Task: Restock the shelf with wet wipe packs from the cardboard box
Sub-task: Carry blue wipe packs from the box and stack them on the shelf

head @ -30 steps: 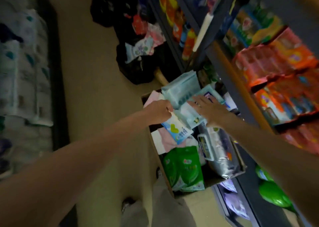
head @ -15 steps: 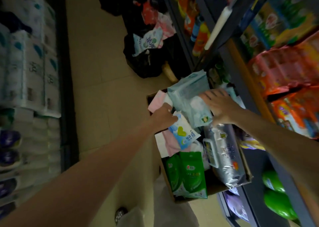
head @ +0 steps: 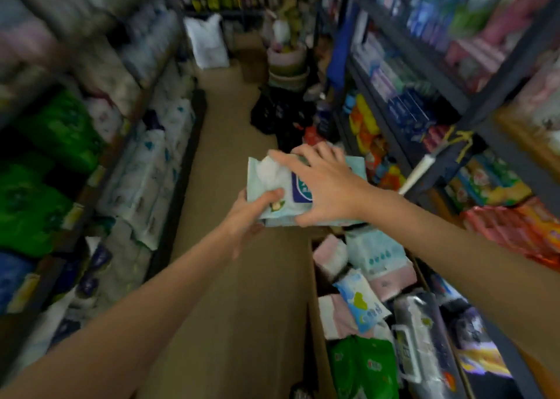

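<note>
holding a stack of pale green wet wipe packs (head: 274,192) above the aisle floor, beyond the cardboard box's (head: 316,313) far edge.
left hand (head: 251,213) grips the stack's near left corner, thumb curled on top; right hand (head: 325,186) clasps it from above, fingers spread and bent over the packs.
</note>
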`<action>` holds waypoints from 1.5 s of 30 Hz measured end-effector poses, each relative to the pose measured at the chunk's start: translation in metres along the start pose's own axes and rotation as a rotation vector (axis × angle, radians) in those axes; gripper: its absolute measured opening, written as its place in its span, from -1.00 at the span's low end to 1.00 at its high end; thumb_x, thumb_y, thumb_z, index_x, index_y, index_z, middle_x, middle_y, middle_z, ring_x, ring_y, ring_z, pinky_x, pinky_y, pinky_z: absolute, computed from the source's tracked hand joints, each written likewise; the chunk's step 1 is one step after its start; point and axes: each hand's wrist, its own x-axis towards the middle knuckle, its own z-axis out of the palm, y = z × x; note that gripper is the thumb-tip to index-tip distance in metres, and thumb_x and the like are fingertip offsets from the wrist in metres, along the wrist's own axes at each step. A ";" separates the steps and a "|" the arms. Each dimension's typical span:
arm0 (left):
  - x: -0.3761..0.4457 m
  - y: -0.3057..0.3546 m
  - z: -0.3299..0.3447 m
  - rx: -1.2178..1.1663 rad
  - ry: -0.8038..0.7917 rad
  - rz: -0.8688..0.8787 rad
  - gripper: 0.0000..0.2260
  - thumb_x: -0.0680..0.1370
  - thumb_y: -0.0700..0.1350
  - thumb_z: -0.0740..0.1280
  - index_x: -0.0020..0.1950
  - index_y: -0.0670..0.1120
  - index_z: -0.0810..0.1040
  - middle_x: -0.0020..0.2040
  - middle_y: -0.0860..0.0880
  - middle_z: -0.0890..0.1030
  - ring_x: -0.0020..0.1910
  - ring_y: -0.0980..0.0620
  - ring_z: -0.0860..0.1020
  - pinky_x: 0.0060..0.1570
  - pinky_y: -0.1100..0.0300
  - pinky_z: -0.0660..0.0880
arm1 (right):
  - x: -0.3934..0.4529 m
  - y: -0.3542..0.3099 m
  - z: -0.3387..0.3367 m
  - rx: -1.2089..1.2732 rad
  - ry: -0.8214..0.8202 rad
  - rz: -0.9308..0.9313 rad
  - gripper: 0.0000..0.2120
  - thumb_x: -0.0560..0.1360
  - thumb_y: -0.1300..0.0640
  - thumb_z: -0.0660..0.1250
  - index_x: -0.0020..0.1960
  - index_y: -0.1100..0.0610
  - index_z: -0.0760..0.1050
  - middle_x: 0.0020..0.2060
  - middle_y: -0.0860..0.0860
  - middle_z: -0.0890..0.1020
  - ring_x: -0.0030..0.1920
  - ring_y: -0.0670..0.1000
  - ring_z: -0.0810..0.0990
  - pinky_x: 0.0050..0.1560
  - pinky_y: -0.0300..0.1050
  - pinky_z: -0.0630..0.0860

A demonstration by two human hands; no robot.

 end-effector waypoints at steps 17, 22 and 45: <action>-0.344 0.178 -0.348 -0.042 0.616 0.710 -0.48 0.38 -0.04 0.37 0.32 -0.09 0.38 0.01 -0.04 0.68 -0.17 0.06 0.67 -0.27 0.20 0.60 | 0.171 -0.341 -0.209 1.235 -0.167 -0.526 -0.16 0.15 0.16 0.56 0.32 -0.14 0.27 0.19 -0.11 0.57 0.11 -0.12 0.61 0.09 -0.10 0.56; -0.461 0.186 -0.398 0.265 0.939 0.837 -0.47 0.28 -0.17 0.52 0.15 0.09 0.39 0.01 0.00 0.63 -0.14 0.12 0.66 -0.14 0.21 0.61 | 0.203 -0.462 -0.238 1.261 -0.057 -0.793 0.02 0.02 0.19 0.59 0.39 -0.10 0.22 0.23 -0.13 0.50 0.19 -0.13 0.52 0.14 -0.14 0.52; -0.505 0.230 -0.565 0.921 1.575 0.005 -0.37 0.41 -0.16 0.45 0.41 -0.06 0.27 0.24 -0.12 0.53 0.18 -0.09 0.54 0.18 -0.02 0.50 | 0.377 -0.704 -0.260 0.505 0.063 -1.075 -0.25 0.31 0.08 0.53 0.40 0.03 0.26 0.36 0.03 0.40 0.33 0.07 0.38 0.32 0.01 0.37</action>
